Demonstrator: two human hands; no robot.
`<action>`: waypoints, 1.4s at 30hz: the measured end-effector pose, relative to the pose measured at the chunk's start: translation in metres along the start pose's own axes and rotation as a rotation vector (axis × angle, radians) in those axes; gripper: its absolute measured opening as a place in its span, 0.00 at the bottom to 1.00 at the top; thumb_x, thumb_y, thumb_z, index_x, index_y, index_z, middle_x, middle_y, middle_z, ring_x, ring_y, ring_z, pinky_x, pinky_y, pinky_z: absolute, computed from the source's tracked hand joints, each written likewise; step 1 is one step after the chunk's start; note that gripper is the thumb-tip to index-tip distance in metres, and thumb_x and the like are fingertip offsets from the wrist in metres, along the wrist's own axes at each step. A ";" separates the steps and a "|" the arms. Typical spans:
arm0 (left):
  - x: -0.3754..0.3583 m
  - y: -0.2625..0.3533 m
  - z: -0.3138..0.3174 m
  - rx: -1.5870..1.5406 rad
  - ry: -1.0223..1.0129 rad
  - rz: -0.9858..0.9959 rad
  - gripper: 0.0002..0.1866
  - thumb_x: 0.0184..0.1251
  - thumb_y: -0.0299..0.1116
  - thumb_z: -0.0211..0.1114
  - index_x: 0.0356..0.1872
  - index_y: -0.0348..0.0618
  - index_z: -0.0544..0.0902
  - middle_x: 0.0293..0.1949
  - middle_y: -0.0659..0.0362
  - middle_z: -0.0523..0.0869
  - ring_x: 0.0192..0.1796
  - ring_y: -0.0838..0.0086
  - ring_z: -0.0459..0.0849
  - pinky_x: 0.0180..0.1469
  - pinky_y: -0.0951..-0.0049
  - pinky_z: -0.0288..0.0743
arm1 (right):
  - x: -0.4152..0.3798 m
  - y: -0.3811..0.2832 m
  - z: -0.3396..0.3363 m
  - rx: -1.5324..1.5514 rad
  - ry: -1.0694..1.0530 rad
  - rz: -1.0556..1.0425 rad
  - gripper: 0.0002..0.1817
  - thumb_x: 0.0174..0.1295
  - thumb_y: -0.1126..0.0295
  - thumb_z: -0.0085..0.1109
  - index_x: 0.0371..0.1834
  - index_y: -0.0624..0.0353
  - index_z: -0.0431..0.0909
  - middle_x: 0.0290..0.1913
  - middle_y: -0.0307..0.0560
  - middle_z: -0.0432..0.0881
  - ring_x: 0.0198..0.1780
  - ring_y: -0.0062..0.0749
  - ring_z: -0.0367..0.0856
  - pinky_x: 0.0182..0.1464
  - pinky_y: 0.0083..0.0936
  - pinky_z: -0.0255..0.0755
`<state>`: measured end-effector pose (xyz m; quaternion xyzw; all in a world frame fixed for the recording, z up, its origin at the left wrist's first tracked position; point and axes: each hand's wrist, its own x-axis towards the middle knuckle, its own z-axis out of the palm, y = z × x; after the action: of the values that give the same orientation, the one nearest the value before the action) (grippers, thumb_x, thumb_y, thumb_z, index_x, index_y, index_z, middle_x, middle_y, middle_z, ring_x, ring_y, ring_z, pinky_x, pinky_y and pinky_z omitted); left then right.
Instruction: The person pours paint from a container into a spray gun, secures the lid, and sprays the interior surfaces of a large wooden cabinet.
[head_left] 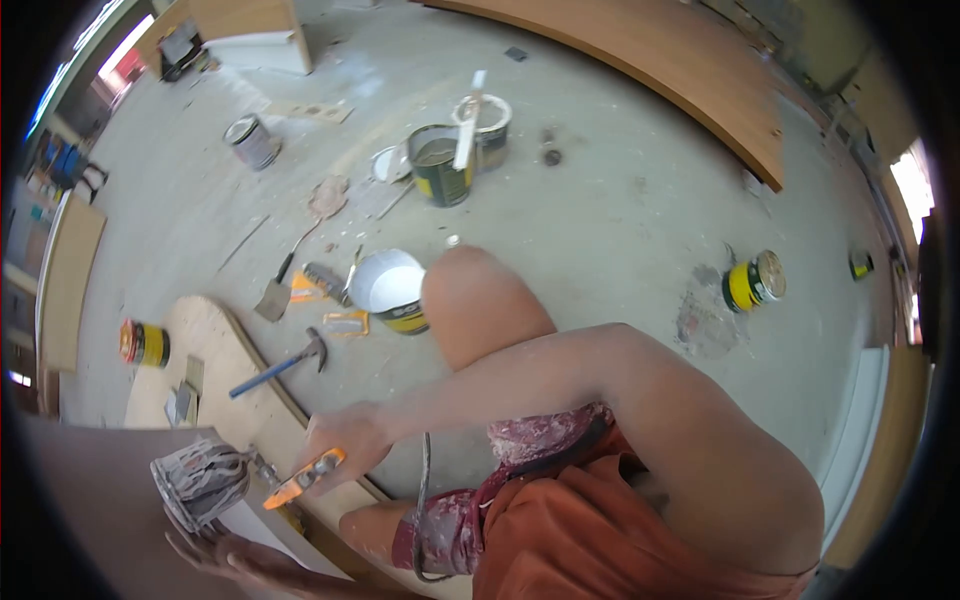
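Observation:
My right hand (345, 440) is wrapped round a spray gun with an orange body (305, 478). A cup (203, 482) streaked with grey and white paint sits at the gun's front end. My left hand (230, 556) is just below the cup, palm up, its fingers stretched out and apart. A brown panel (85, 480) lies beside the cup at the lower left. From near my right forearm, a grey hose (424, 510) hangs down past my knee.
A claw hammer (278, 368) rests by the long pale board (215, 340). Beyond are a scraper (272, 300), an open can of white paint (390, 285) and a dark green bucket (438, 165). A yellow-banded can (752, 281) stands right; a wooden panel (640, 60) lies at the back.

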<state>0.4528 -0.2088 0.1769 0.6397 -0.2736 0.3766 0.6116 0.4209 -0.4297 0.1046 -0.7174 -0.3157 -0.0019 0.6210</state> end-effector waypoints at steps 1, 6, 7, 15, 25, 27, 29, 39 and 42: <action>0.006 -0.003 -0.007 0.066 0.004 -0.052 0.36 0.70 0.54 0.62 0.67 0.34 0.70 0.63 0.41 0.76 0.64 0.55 0.77 0.64 0.54 0.71 | 0.002 0.004 -0.001 -0.046 -0.026 -0.025 0.15 0.61 0.62 0.68 0.47 0.57 0.84 0.35 0.52 0.86 0.36 0.47 0.84 0.39 0.37 0.76; 0.029 0.014 -0.024 0.280 -0.156 -0.238 0.57 0.48 0.70 0.73 0.70 0.35 0.66 0.67 0.43 0.73 0.68 0.56 0.73 0.70 0.55 0.67 | 0.013 0.013 0.005 -0.004 -0.159 -0.211 0.16 0.63 0.62 0.67 0.50 0.58 0.82 0.39 0.52 0.86 0.38 0.49 0.84 0.41 0.39 0.77; 0.032 0.013 -0.031 0.216 -0.172 -0.254 0.55 0.47 0.67 0.75 0.69 0.36 0.67 0.66 0.44 0.74 0.68 0.57 0.73 0.69 0.57 0.67 | 0.016 0.013 0.006 0.019 -0.145 -0.214 0.15 0.63 0.62 0.67 0.49 0.57 0.83 0.38 0.52 0.86 0.37 0.50 0.84 0.40 0.40 0.77; 0.032 0.029 -0.034 0.028 -0.051 -0.371 0.44 0.49 0.47 0.78 0.66 0.38 0.70 0.63 0.46 0.76 0.64 0.62 0.75 0.68 0.62 0.69 | 0.025 0.009 0.034 -0.056 -0.179 -0.125 0.17 0.65 0.66 0.66 0.54 0.61 0.80 0.42 0.54 0.86 0.41 0.48 0.85 0.44 0.36 0.78; 0.029 0.031 -0.033 -0.015 0.049 -0.476 0.38 0.49 0.37 0.75 0.64 0.39 0.71 0.60 0.49 0.77 0.61 0.64 0.77 0.65 0.65 0.72 | 0.017 0.004 0.054 0.077 -0.131 0.090 0.18 0.65 0.68 0.67 0.55 0.63 0.80 0.42 0.53 0.86 0.41 0.42 0.85 0.44 0.32 0.77; 0.025 0.036 -0.029 -0.034 0.073 -0.493 0.38 0.49 0.36 0.75 0.64 0.40 0.71 0.59 0.50 0.77 0.60 0.65 0.78 0.63 0.66 0.74 | 0.011 0.003 0.054 0.040 -0.132 0.138 0.17 0.65 0.68 0.67 0.55 0.63 0.80 0.43 0.53 0.86 0.41 0.42 0.86 0.45 0.31 0.78; 0.025 0.040 -0.027 -0.029 0.079 -0.511 0.38 0.49 0.36 0.75 0.64 0.40 0.71 0.58 0.50 0.78 0.59 0.66 0.79 0.62 0.66 0.74 | 0.010 0.003 0.054 0.035 -0.147 0.141 0.18 0.65 0.69 0.67 0.56 0.63 0.80 0.43 0.54 0.86 0.41 0.41 0.86 0.45 0.30 0.78; 0.025 0.043 -0.020 -0.088 0.111 -0.561 0.33 0.55 0.32 0.75 0.62 0.39 0.71 0.53 0.52 0.80 0.55 0.70 0.81 0.58 0.70 0.76 | -0.006 0.012 0.061 -0.024 -0.066 0.221 0.21 0.65 0.69 0.67 0.58 0.66 0.78 0.43 0.52 0.87 0.45 0.37 0.87 0.49 0.29 0.79; 0.029 0.043 -0.021 -0.076 0.097 -0.534 0.33 0.55 0.32 0.76 0.61 0.39 0.71 0.53 0.52 0.80 0.54 0.71 0.81 0.58 0.71 0.76 | -0.002 0.002 0.063 -0.023 -0.039 0.208 0.21 0.64 0.69 0.68 0.58 0.66 0.78 0.43 0.51 0.88 0.44 0.37 0.87 0.48 0.30 0.79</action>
<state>0.4311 -0.1896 0.2245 0.6470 -0.0798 0.2217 0.7252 0.3962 -0.3744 0.0875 -0.7533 -0.2516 0.0731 0.6032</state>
